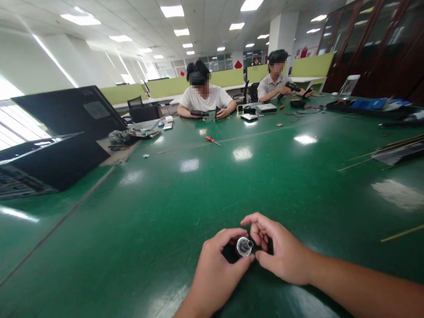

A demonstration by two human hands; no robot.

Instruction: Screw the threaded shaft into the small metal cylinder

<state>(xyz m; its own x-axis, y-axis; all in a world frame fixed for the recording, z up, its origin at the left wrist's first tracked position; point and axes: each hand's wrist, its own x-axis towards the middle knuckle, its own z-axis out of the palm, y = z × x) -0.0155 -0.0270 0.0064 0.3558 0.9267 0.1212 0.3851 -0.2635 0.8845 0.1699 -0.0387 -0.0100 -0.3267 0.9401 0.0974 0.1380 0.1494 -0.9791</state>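
Observation:
My left hand (220,260) is closed around a small round metal part (244,247). The part has a silvery rim and a darker centre with a short stub, and its end face points up toward me. A tiny ring-like piece shows at the right side of that face. Close by on the right is my right hand (281,249), its thumb and index finger apart and its other fingers loosely curled. I see nothing between them. Most of the part's body is hidden behind my left fingers.
The green table (172,212) carries an orange-handled screwdriver (212,140). Black computer casing (49,163) stands at left; thin brass-coloured rods (402,233) lie at right. Across the table, two people (206,99) hold dark power tools among small electronic parts. A black tray (367,107) sits far right.

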